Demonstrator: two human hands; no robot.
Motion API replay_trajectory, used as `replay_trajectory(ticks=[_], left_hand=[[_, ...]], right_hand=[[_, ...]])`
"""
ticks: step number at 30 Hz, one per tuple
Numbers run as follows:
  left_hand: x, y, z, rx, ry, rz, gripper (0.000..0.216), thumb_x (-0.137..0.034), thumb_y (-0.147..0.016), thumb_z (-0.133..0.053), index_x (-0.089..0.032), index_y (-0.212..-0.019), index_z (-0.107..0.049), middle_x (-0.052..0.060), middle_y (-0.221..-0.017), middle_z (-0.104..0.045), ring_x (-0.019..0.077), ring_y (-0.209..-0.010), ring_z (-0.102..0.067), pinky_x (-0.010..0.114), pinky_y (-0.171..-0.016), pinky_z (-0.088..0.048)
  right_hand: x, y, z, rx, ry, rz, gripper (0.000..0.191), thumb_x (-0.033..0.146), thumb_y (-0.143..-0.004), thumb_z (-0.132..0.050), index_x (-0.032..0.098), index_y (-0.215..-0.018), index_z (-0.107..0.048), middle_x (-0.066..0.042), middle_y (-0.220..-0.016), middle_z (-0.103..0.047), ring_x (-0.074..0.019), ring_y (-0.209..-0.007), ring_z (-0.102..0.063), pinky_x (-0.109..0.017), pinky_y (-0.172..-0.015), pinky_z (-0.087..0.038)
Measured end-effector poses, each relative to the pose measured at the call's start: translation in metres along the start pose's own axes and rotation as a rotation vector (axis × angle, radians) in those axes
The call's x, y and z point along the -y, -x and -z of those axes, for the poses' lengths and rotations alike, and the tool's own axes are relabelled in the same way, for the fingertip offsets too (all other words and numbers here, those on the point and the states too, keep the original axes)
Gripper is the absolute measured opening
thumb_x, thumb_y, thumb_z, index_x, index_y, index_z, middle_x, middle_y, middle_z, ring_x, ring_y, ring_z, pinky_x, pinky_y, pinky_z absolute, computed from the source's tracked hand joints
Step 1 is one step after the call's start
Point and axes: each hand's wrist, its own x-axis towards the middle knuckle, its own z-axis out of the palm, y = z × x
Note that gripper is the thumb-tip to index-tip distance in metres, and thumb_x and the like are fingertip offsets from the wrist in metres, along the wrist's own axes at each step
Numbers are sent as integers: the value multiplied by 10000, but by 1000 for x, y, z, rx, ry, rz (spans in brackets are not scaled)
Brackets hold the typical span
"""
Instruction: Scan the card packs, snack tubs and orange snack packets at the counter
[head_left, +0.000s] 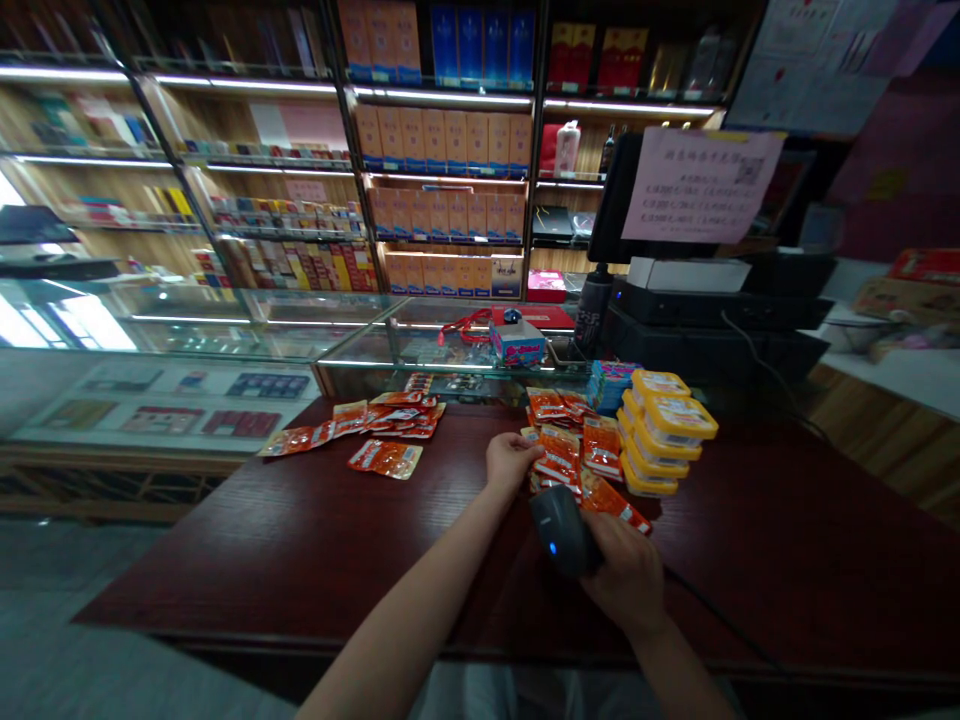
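My right hand [626, 570] is closed around a dark barcode scanner [561, 530] with a small blue light, its cord trailing off to the right. The scanner head is over the near edge of a pile of orange snack packets. With fingers pinched, my left hand [512, 460] grips the left edge of an orange snack packet [559, 455] on that pile. More packets [601, 447] lie right beside it. Farther left, a loose group of similar packets [401, 415] spreads over the table, with one packet [385, 458] lying apart in front.
Yellow-lidded tubs [664, 430] stand stacked right of the packets, with blue packs [611, 382] behind. A glass counter [450, 350] borders the table's far side, holding a small open box [517, 342]. A monitor [611, 200] with a pink sheet stands at the back right.
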Motion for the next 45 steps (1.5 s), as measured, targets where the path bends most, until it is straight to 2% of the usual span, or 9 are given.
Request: replay_trajectory(ticks=[6, 10, 17, 20, 24, 27, 31, 39, 45], left_hand=[[4, 4, 0, 113, 223, 46, 160, -200, -606, -777, -113, -710, -691, 41, -613, -682, 126, -526, -621, 253, -541, -526], [4, 4, 15, 86, 95, -75, 117, -173, -694, -680, -122, -794, -713, 74, -740, -718, 150, -615, -649, 284, -605, -535], [-19, 5, 95, -242, -674, -329, 202, -170, -788, -557, -171, -907, -721, 105, -945, -704, 232, -940, -627, 382, -917, -442], [-24, 12, 126, -477, -1035, -263, 256, -222, -811, -541, -175, -1013, -691, 157, -1101, -635, 313, -1119, -524, 468, -974, -367], [-15, 16, 151, -714, -1239, -117, 402, -247, -812, -528, -139, -1194, -593, 223, -1342, -469, 377, -1304, -335, 542, -1024, -266], [-10, 15, 159, -673, -1275, -32, 367, -242, -863, -427, -121, -1158, -609, 231, -1341, -479, 372, -1269, -377, 553, -1003, -268], [-17, 18, 156, -550, -1328, -1, 363, -227, -887, -347, -135, -1003, -678, 206, -1092, -612, 343, -1029, -528, 489, -844, -370], [-26, 26, 144, -408, -1437, -151, 349, -492, -796, -574, -207, -958, -694, 163, -1088, -578, 339, -1034, -504, 418, -819, -373], [-24, 24, 141, -326, -1345, -157, 352, -467, -798, -610, -162, -974, -602, 153, -965, -648, 294, -955, -584, 337, -772, -399]], right_hand=[[0, 0, 2, 51, 29, -36, 279, 156, -747, -506, 202, -1004, -601, -66, -851, -705, -233, -777, -654, -333, -698, -460], [-5, 4, -2, 43, 47, 27, 286, 172, -743, -536, 191, -1023, -593, -67, -856, -711, -230, -768, -665, -323, -687, -473], [-18, 10, -7, 8, 82, 132, 343, 191, -735, -590, 185, -1077, -575, -65, -851, -717, -220, -740, -671, -306, -658, -492], [-21, 10, -8, 2, 80, 141, 334, 199, -733, -597, 188, -1066, -585, -73, -874, -722, -226, -761, -678, -308, -668, -504], [-21, 10, -8, 36, 56, 116, 330, 201, -735, -593, 206, -1065, -590, -78, -921, -728, -236, -796, -686, -318, -674, -515], [-19, 10, -8, 37, 52, 108, 336, 185, -729, -586, 208, -1064, -585, -71, -901, -728, -235, -778, -687, -321, -660, -517], [-19, 10, -8, 38, 70, 101, 332, 181, -721, -582, 207, -1052, -597, -70, -897, -730, -235, -772, -688, -317, -658, -519], [-18, 10, -8, 72, 59, 82, 332, 187, -732, -553, 199, -1060, -606, -94, -925, -727, -243, -808, -684, -322, -676, -519], [-21, 11, -10, 77, 66, 93, 362, 186, -713, -571, 189, -1072, -618, -79, -920, -733, -230, -800, -689, -307, -677, -521]])
